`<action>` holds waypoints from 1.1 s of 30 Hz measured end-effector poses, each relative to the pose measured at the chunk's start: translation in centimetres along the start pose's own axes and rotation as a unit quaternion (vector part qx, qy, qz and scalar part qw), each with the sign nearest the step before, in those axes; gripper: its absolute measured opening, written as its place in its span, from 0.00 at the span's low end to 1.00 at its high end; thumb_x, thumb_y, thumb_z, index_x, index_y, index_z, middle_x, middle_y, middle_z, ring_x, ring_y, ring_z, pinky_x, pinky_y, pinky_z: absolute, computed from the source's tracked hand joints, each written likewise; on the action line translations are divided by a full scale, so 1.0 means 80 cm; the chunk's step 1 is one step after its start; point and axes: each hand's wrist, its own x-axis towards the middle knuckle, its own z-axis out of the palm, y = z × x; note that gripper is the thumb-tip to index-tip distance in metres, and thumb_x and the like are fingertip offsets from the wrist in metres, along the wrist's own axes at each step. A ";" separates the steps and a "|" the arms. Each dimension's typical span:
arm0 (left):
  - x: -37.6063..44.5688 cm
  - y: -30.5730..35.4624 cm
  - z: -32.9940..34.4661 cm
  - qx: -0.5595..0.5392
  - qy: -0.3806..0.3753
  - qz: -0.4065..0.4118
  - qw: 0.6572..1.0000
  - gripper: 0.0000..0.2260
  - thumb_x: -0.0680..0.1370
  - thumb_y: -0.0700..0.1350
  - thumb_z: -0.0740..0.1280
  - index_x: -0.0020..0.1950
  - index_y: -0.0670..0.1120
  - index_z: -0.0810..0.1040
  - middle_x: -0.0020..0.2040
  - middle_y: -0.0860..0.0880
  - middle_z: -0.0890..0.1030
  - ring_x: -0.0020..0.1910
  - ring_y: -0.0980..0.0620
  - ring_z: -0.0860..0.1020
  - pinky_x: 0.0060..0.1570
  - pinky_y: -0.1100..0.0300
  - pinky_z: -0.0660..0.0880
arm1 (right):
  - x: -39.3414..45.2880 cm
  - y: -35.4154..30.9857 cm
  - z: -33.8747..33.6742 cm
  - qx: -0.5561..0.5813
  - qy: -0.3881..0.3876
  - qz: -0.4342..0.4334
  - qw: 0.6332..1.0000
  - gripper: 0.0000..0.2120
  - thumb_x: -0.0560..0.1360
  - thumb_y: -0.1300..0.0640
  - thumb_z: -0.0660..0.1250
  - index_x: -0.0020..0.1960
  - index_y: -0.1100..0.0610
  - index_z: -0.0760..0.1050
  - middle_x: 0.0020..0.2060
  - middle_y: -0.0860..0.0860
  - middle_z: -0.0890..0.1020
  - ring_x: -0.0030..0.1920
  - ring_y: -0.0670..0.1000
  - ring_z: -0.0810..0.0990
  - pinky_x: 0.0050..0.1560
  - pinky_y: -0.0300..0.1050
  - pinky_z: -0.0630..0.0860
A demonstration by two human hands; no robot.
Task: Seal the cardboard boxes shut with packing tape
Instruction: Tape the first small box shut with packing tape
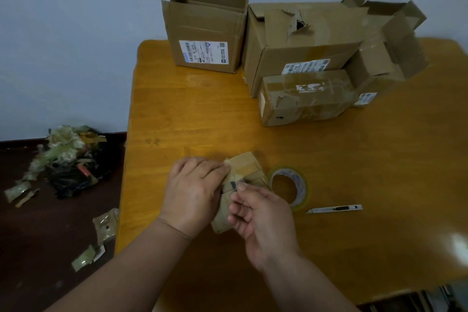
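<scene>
We are holding a small cardboard box (243,180) on the near part of the wooden table (354,159): our left hand (195,190) is lying over its left side, fingers pressing its top, while our right hand (258,215) is pinching its near flap. Just right are lying a packing tape roll (291,185) and a utility knife (334,209). Farther back are standing a taped box (304,96), a torn box (304,40) and an open box (205,30).

Both hands (195,190) (260,215) on small box (247,167), perhaps pressing tape.
</scene>
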 end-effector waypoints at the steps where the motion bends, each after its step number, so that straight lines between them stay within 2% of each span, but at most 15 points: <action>1: 0.001 0.002 0.000 0.003 -0.021 -0.011 1.000 0.18 0.72 0.45 0.61 0.59 0.47 0.82 0.52 0.50 0.83 0.51 0.47 0.77 0.52 0.52 0.66 | 0.000 0.000 0.000 0.002 -0.003 0.001 1.000 0.06 0.75 0.67 0.69 0.51 0.63 0.80 0.33 0.56 0.82 0.31 0.50 0.78 0.31 0.42 0.76; 3: 0.001 0.004 0.001 0.002 -0.058 -0.032 0.998 0.22 0.71 0.46 0.59 0.63 0.47 0.80 0.54 0.49 0.81 0.52 0.47 0.75 0.51 0.53 0.66 | -0.001 -0.001 -0.001 0.002 -0.006 0.002 1.000 0.06 0.75 0.68 0.68 0.52 0.63 0.80 0.34 0.56 0.82 0.31 0.50 0.78 0.32 0.43 0.75; 7: 0.003 0.003 0.005 -0.049 -0.089 -0.060 0.993 0.23 0.70 0.46 0.59 0.63 0.47 0.80 0.59 0.50 0.81 0.55 0.48 0.73 0.51 0.53 0.70 | 0.000 -0.001 -0.003 -0.004 -0.006 0.004 1.000 0.08 0.75 0.68 0.68 0.53 0.62 0.80 0.35 0.57 0.83 0.31 0.50 0.78 0.31 0.42 0.76; 10: 0.006 0.001 0.004 -0.115 -0.109 -0.081 0.984 0.25 0.68 0.41 0.62 0.64 0.45 0.79 0.61 0.48 0.80 0.56 0.47 0.75 0.56 0.54 0.74 | 0.002 -0.001 -0.005 -0.006 -0.004 0.007 1.000 0.09 0.75 0.68 0.68 0.54 0.61 0.80 0.36 0.57 0.83 0.31 0.50 0.78 0.31 0.42 0.75; 12: 0.006 -0.001 0.001 -0.161 -0.118 -0.098 0.975 0.27 0.67 0.34 0.65 0.66 0.44 0.78 0.64 0.48 0.78 0.60 0.46 0.74 0.62 0.57 0.69 | 0.002 -0.002 -0.005 -0.005 -0.008 0.008 1.000 0.10 0.75 0.69 0.68 0.54 0.62 0.80 0.36 0.57 0.83 0.31 0.50 0.78 0.30 0.42 0.75; 15: 0.007 -0.008 -0.009 -0.205 -0.131 -0.121 0.962 0.29 0.69 0.28 0.68 0.68 0.46 0.77 0.65 0.55 0.75 0.65 0.55 0.70 0.68 0.65 0.62 | 0.002 -0.004 -0.005 -0.006 -0.017 0.011 1.000 0.09 0.74 0.69 0.68 0.53 0.62 0.80 0.36 0.58 0.83 0.30 0.49 0.78 0.30 0.42 0.75; 19: 0.007 -0.012 -0.013 -0.234 -0.121 -0.117 0.958 0.23 0.73 0.29 0.69 0.65 0.45 0.79 0.62 0.59 0.74 0.64 0.59 0.72 0.65 0.77 0.61 | 0.000 -0.006 -0.005 0.002 -0.040 0.017 0.999 0.11 0.74 0.69 0.68 0.55 0.63 0.79 0.38 0.59 0.83 0.30 0.50 0.78 0.31 0.42 0.75; 21: 0.007 -0.011 -0.013 -0.257 -0.105 -0.146 0.950 0.19 0.76 0.32 0.68 0.64 0.46 0.80 0.60 0.59 0.75 0.63 0.61 0.73 0.63 0.79 0.62 | -0.001 -0.010 -0.004 0.015 -0.058 0.025 0.998 0.11 0.75 0.69 0.67 0.57 0.63 0.78 0.41 0.60 0.85 0.32 0.50 0.79 0.33 0.42 0.76; 24: 0.011 -0.012 -0.014 -0.287 -0.114 -0.212 0.927 0.14 0.79 0.39 0.66 0.62 0.51 0.81 0.58 0.60 0.78 0.59 0.61 0.76 0.58 0.74 0.70 | -0.003 -0.019 -0.008 0.054 -0.086 0.048 0.994 0.12 0.77 0.70 0.62 0.59 0.63 0.73 0.45 0.62 0.85 0.35 0.53 0.82 0.36 0.45 0.77; 26: 0.016 -0.012 -0.015 -0.297 -0.135 -0.233 0.916 0.11 0.80 0.42 0.66 0.59 0.53 0.81 0.54 0.60 0.81 0.53 0.61 0.79 0.52 0.68 0.74 | -0.004 -0.026 -0.011 0.055 -0.094 0.054 0.993 0.12 0.78 0.69 0.60 0.60 0.63 0.72 0.46 0.62 0.85 0.37 0.55 0.84 0.38 0.47 0.79; 30: 0.025 -0.013 -0.020 -0.302 -0.167 -0.226 0.911 0.08 0.81 0.44 0.65 0.50 0.58 0.77 0.45 0.59 0.82 0.44 0.59 0.79 0.42 0.60 0.75 | 0.001 -0.035 -0.016 -0.033 -0.079 0.034 0.996 0.08 0.80 0.65 0.61 0.58 0.63 0.74 0.47 0.61 0.85 0.39 0.58 0.85 0.36 0.49 0.82; 33: 0.028 -0.013 -0.023 -0.300 -0.180 -0.222 0.910 0.07 0.81 0.44 0.65 0.51 0.56 0.79 0.45 0.58 0.82 0.46 0.56 0.79 0.44 0.55 0.77 | 0.005 -0.044 -0.024 -0.112 -0.043 -0.006 0.993 0.05 0.80 0.62 0.63 0.53 0.62 0.76 0.40 0.57 0.84 0.33 0.54 0.82 0.31 0.46 0.77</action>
